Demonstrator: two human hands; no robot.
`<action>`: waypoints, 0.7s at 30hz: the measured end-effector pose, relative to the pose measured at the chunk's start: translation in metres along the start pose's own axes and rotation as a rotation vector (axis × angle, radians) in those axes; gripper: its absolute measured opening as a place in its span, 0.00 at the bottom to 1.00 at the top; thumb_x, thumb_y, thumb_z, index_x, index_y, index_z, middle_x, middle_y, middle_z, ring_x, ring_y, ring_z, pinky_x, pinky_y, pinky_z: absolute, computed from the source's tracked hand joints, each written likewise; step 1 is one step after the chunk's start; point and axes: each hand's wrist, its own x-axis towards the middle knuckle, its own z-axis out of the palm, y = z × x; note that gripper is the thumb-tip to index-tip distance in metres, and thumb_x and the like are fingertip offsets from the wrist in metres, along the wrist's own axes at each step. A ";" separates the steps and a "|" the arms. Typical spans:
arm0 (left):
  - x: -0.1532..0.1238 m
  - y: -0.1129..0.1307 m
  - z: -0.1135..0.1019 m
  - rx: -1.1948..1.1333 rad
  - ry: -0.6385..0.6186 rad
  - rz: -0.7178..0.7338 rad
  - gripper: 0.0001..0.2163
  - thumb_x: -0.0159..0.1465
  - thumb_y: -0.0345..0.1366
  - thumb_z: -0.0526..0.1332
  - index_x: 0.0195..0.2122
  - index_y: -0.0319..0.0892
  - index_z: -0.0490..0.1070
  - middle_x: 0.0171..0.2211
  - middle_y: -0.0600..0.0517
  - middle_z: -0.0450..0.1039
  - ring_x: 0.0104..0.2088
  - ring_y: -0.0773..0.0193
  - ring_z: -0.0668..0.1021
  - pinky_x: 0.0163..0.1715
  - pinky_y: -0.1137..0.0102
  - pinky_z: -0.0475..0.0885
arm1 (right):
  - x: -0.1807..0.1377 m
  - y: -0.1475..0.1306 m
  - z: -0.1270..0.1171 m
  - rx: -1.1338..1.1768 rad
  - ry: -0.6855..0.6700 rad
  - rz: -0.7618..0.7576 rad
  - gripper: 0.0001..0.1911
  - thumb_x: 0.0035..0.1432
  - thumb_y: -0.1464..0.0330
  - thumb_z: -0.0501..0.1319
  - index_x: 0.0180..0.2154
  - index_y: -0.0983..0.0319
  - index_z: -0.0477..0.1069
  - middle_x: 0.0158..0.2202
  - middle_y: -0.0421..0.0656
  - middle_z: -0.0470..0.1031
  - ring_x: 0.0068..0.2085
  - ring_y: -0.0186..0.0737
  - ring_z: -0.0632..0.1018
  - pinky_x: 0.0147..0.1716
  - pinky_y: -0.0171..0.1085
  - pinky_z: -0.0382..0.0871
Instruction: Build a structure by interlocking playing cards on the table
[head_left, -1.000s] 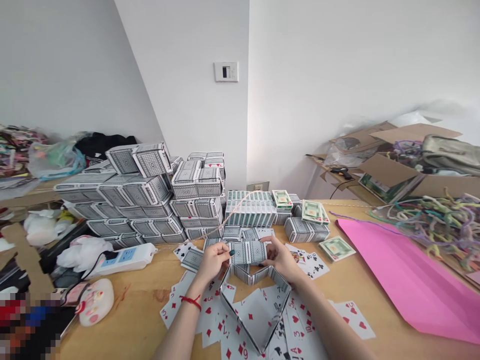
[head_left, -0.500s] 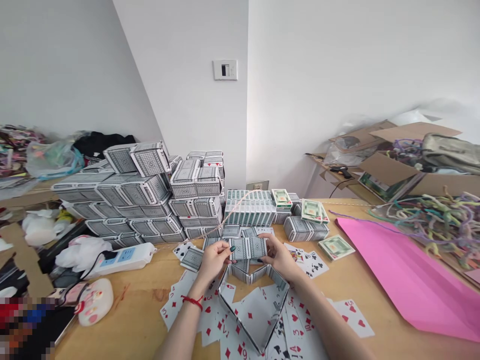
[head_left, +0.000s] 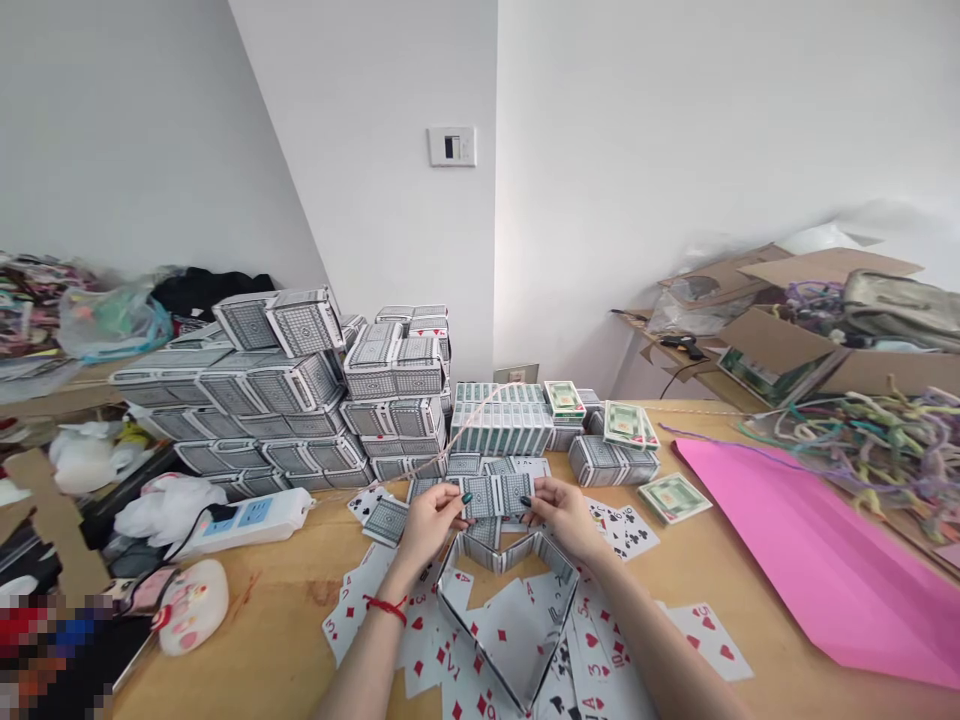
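Note:
My left hand point(head_left: 429, 520) and my right hand point(head_left: 562, 512) each pinch one end of a strip of joined playing cards point(head_left: 497, 494), patterned backs facing me, held just above the table. Right below it stands a heart-shaped frame made of cards point(head_left: 510, 610), its notch under the strip. Loose face-up cards point(head_left: 600, 650) lie spread under and around the frame. A red string circles my left wrist.
Stacks of card-pack bundles point(head_left: 300, 390) rise behind my hands, with single packs point(head_left: 622, 425) to the right. A white power strip point(head_left: 247, 518) lies at left. Pink paper point(head_left: 810, 560) covers the right of the wooden table point(head_left: 285, 620). Open cardboard boxes and pipe cleaners point(head_left: 862, 430) fill the far right.
The strip of cards between my hands has shifted slightly up and away from the frame; my hands stay on its ends.

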 end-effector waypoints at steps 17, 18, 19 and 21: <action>0.002 -0.004 0.000 0.007 0.018 -0.013 0.07 0.49 0.37 0.62 0.20 0.40 0.64 0.14 0.59 0.67 0.17 0.64 0.77 0.17 0.75 0.67 | 0.002 0.002 0.004 -0.053 0.012 0.011 0.18 0.50 0.53 0.57 0.28 0.63 0.70 0.22 0.41 0.73 0.23 0.38 0.75 0.25 0.35 0.68; 0.002 -0.005 -0.001 0.007 0.018 -0.014 0.07 0.48 0.37 0.62 0.20 0.40 0.64 0.14 0.59 0.66 0.17 0.64 0.77 0.17 0.75 0.67 | 0.002 0.002 0.005 -0.055 0.011 0.012 0.18 0.50 0.53 0.57 0.28 0.63 0.69 0.22 0.40 0.73 0.23 0.38 0.75 0.25 0.35 0.68; 0.002 -0.005 -0.001 0.008 0.018 -0.014 0.07 0.48 0.37 0.62 0.20 0.40 0.64 0.14 0.59 0.66 0.17 0.64 0.76 0.17 0.75 0.67 | 0.002 0.002 0.005 -0.057 0.009 0.012 0.18 0.50 0.53 0.57 0.27 0.63 0.69 0.22 0.40 0.73 0.23 0.38 0.75 0.24 0.35 0.68; 0.002 -0.006 -0.001 0.010 0.020 -0.014 0.08 0.48 0.36 0.62 0.20 0.40 0.64 0.14 0.59 0.66 0.17 0.63 0.76 0.17 0.74 0.68 | 0.002 0.002 0.005 -0.061 0.006 0.014 0.19 0.49 0.52 0.57 0.27 0.62 0.69 0.22 0.40 0.74 0.23 0.38 0.75 0.24 0.35 0.68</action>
